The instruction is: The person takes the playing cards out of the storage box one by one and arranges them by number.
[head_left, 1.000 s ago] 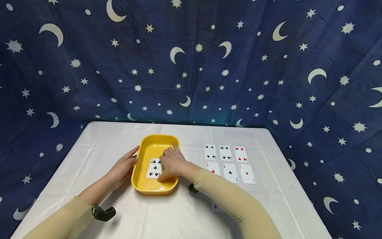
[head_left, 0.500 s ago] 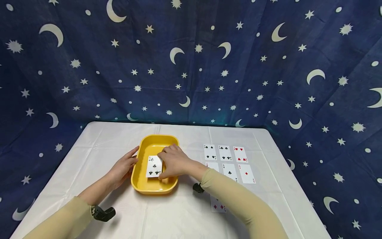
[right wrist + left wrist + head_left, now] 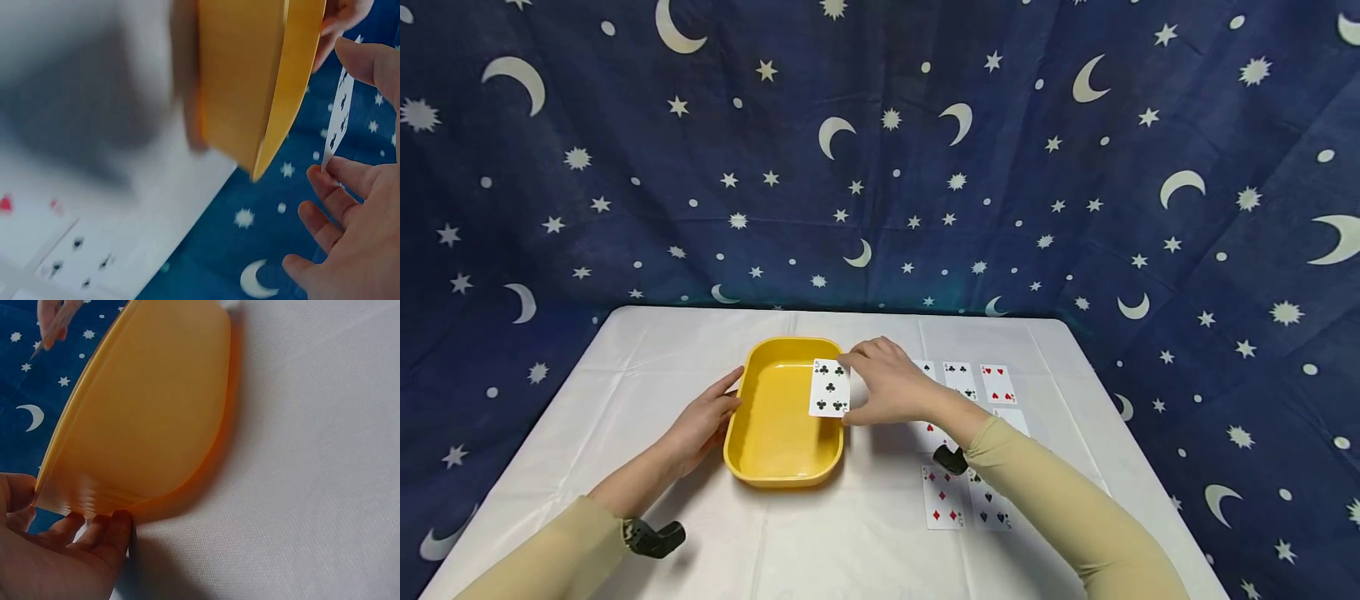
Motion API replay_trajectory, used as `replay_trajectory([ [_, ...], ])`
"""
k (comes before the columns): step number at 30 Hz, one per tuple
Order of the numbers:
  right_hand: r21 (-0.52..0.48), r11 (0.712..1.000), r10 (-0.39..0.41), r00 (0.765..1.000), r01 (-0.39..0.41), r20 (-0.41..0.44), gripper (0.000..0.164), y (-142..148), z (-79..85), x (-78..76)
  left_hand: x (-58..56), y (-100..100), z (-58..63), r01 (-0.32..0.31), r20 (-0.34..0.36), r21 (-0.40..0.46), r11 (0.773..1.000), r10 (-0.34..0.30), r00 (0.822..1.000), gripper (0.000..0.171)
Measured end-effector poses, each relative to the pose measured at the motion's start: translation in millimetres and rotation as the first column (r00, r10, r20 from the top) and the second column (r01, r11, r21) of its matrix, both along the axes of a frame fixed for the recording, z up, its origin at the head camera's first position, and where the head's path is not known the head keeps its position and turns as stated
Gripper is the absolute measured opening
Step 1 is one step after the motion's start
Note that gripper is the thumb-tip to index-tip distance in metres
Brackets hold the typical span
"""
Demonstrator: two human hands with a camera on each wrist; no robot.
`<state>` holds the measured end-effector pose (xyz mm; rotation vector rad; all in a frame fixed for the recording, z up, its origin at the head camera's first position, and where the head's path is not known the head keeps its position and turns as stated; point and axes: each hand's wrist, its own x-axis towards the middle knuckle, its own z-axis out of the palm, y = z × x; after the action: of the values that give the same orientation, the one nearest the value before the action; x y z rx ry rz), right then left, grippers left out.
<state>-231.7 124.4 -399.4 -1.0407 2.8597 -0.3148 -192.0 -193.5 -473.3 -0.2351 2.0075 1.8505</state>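
A five of clubs playing card (image 3: 830, 388) is held up over the right edge of the yellow tray (image 3: 782, 481). My right hand (image 3: 891, 385) pinches it by the right edge in the head view; the right wrist view has the card (image 3: 339, 115) nearly edge-on between thumb and fingers. At the tray's left side, my left hand (image 3: 698, 427) holds the rim. Up close in the left wrist view, the thumb lies at the rim and curled fingertips press the outer wall of the tray (image 3: 156, 406). No other card shows inside the tray.
Face-up cards lie in rows right of the tray, among them a four of clubs (image 3: 958, 378), four of hearts (image 3: 998, 383), five of diamonds (image 3: 943, 498) and five of spades (image 3: 987, 505). My right arm hides some. A white cloth (image 3: 820, 550) covers the table; a starry curtain hangs behind.
My right hand has lifted the five of clubs from the tray floor and carried it up and right to the tray's edge. The left hand stays at the tray.
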Motion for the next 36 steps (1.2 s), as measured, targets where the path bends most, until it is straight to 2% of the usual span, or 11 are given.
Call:
replay_trajectory([
  [7,0.004,0.999,-0.047,0.999,0.047,-0.015,0.091,46,5.6,2.6,0.1,0,1.4,0.006,0.005,0.008,1.0,-0.006,1.0,0.064],
  [13,-0.017,0.994,-0.108,0.994,0.108,0.011,0.092,93,2.7,14.0,-0.1,-1,1.8,0.013,0.008,0.001,1.0,-0.013,1.0,0.065],
  [27,-0.067,0.958,-0.273,0.96,0.277,0.063,0.089,198,-23.9,53.1,0.0,-2,0.2,0.033,-0.004,0.007,0.999,-0.033,0.999,0.065],
  [36,-0.089,0.951,-0.29,0.953,0.298,0.091,0.088,239,-35.7,74.8,0.3,0,2.7,0.029,0.009,-0.004,1.0,-0.029,1.0,0.064],
])
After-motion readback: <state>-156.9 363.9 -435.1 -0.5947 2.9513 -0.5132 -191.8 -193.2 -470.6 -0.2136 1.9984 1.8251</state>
